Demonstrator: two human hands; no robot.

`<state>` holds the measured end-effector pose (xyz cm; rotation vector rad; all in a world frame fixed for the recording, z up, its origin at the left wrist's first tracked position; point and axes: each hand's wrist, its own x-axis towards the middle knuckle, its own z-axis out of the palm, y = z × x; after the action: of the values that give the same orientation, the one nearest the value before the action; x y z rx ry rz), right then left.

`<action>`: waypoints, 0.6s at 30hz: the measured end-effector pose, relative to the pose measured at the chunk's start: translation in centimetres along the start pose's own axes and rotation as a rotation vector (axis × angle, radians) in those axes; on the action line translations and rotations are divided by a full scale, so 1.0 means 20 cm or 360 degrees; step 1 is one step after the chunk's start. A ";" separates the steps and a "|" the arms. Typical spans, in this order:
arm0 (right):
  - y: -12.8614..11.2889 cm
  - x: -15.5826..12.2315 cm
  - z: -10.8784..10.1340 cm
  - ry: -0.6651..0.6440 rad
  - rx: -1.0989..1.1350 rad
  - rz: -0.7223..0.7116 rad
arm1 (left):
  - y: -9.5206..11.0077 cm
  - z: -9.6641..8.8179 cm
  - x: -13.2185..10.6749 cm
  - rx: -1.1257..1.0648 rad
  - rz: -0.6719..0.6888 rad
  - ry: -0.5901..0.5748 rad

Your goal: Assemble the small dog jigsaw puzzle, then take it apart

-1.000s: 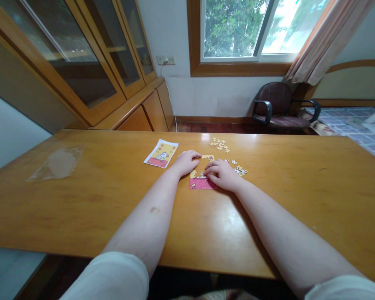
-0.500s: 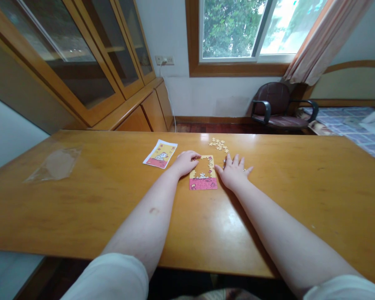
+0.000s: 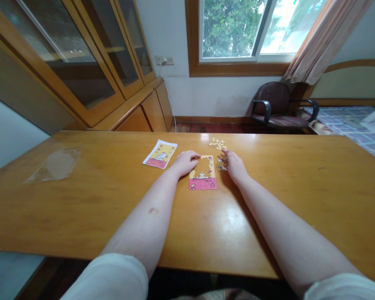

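Observation:
A partly assembled jigsaw puzzle (image 3: 203,184) lies flat on the table, pink below and yellow around a gap in its middle. My left hand (image 3: 186,162) rests on its upper left edge, thumb and fingers slightly apart, holding nothing I can see. To the puzzle's right, my right hand (image 3: 235,166) stands on its side with fingers extended forward, beside a small cluster of dark and white puzzle pieces (image 3: 222,163). Its fingertips come close to a loose pile of yellow puzzle pieces (image 3: 218,143). The undersides of the right fingers are hidden.
A reference picture card (image 3: 160,154) lies left of the puzzle. Farther left is a clear plastic bag (image 3: 56,166) on the wooden table (image 3: 112,196). Beyond the far edge stand a glass-door cabinet (image 3: 134,108) and an armchair (image 3: 273,102).
My right hand has turned from flat, spread fingers onto its side with the fingers together. The dark and white pieces beneath it now show, bunched nearer the puzzle. My left hand stays put.

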<state>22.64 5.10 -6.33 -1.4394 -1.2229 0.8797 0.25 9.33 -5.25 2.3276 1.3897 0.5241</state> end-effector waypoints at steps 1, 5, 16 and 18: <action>0.02 0.02 -0.01 0.0049 0.0156 0.0056 | 0.00 0.00 0.00 0.0005 0.0002 -0.0004; 0.07 0.06 0.01 0.0095 0.0593 0.0174 | 0.01 -0.01 0.00 0.0004 0.0000 -0.0008; 0.02 0.07 -0.04 0.0165 0.0486 0.0164 | 0.01 -0.01 0.00 0.0006 -0.0002 -0.0015; 0.01 0.08 -0.08 0.0222 0.0203 0.0115 | 0.01 -0.01 0.00 0.0009 0.0002 -0.0014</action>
<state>24.67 6.32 -6.07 -1.4246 -0.9989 0.8750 0.25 9.24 -5.04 2.3326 1.3879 0.5100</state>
